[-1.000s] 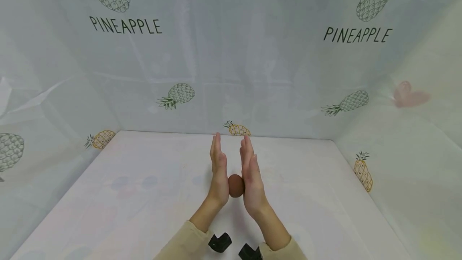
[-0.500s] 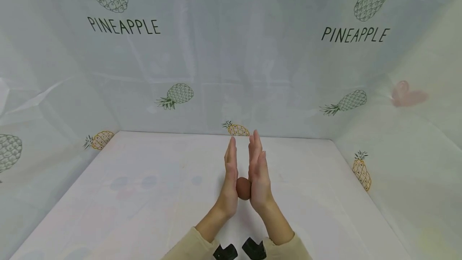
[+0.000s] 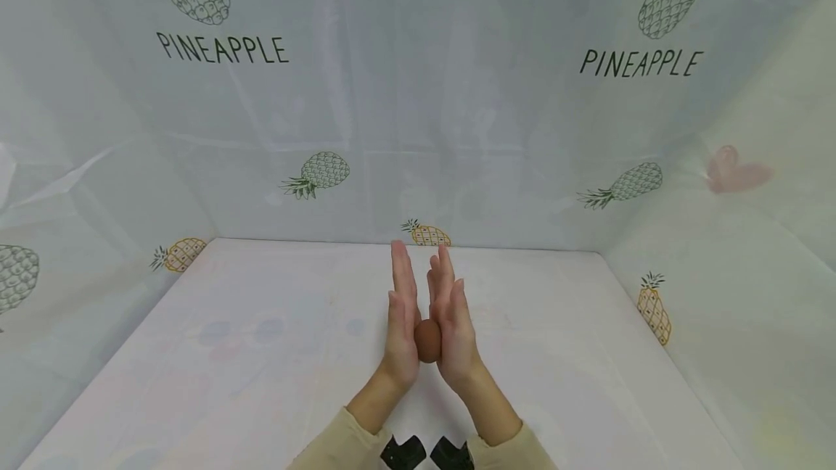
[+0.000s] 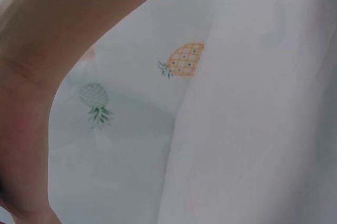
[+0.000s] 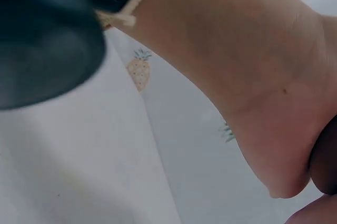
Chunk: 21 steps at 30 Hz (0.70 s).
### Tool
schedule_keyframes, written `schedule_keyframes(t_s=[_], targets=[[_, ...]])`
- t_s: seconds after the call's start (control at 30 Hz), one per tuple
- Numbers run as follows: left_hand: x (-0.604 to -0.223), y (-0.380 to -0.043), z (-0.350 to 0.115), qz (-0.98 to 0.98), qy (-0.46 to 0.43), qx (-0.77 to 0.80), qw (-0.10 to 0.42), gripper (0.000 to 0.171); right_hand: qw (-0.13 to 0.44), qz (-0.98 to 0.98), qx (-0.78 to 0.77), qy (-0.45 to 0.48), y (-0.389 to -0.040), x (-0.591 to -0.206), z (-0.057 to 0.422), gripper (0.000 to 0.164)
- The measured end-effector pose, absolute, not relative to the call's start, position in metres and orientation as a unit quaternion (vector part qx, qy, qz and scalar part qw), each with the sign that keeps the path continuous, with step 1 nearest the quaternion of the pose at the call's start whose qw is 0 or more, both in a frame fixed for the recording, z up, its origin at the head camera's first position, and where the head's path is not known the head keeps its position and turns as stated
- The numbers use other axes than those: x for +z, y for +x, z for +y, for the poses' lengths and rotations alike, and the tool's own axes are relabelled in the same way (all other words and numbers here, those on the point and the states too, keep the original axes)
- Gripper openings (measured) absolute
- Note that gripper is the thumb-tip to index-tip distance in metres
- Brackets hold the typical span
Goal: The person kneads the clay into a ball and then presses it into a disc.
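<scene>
Backdrop: pale sheeting (image 3: pixel 457 107) printed with pineapples, rising behind a whitish table (image 3: pixel 261 361).
Brown ball: the rounded brown ball (image 3: pixel 427 341) sits between the facing palms, low near their heels, well below the fingertips.
Palms: left hand (image 3: pixel 401 321) and right hand (image 3: pixel 452 326) press it from either side, fingers straight and uncurled, pointing away from the body.
Head view alone: both hands whole, beige sleeves (image 3: pixel 339 444) and a black device (image 3: pixel 403 452) at each wrist.
Right wrist view: the ball's dark edge against the palm heel.
Left wrist view: forearm, wrist and pineapple prints only.
</scene>
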<state>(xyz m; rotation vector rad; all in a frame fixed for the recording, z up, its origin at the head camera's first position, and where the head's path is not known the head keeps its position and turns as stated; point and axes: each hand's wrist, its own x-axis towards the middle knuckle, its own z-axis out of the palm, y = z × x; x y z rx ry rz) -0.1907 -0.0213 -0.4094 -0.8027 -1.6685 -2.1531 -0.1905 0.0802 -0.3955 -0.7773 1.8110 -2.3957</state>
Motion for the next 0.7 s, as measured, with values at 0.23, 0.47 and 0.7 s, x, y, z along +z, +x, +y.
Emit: schedule_keyframes(t_s=[0.23, 0.47, 0.7], targets=[[-0.407, -0.197, -0.029, -0.577, -0.248, -0.760, 0.169, 0.065, 0.021, 0.579, -0.773, -0.261, -0.186, -0.395, 0.075, 0.067], [-0.406, -0.204, -0.038, -0.578, -0.218, -0.767, 0.172, 0.065, 0.025, 0.566, -0.778, -0.272, -0.181, -0.392, 0.073, 0.065], [-0.410, -0.202, -0.033, -0.590, -0.223, -0.761, 0.150, 0.067, -0.005, 0.573, -0.771, -0.278, -0.181, -0.388, 0.075, 0.061]])
